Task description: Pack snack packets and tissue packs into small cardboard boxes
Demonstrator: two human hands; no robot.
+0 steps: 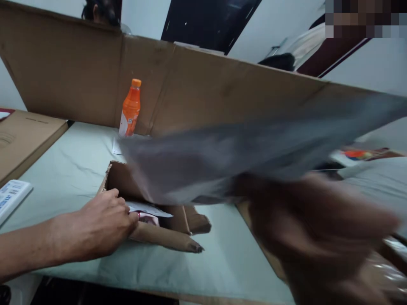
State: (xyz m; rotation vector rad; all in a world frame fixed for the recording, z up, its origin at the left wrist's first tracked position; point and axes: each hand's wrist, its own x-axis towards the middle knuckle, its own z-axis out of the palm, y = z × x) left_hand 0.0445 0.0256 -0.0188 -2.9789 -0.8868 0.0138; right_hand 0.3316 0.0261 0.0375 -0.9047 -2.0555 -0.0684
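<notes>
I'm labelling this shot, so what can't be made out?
Head view:
Right grip: exact finger placement lost in motion blur.
Grey sheet: any print lost likewise.
Cardboard box: contents partly hidden behind left grip.
White case: cut off by left edge.

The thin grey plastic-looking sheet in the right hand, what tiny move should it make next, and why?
Perhaps the right hand should ease the thin grey plastic-looking sheet a little sideways. In this view, it covers part of the open brown cardboard box, where the left hand is curled at a corner, so shifting it would probably show more of the inside.
</notes>
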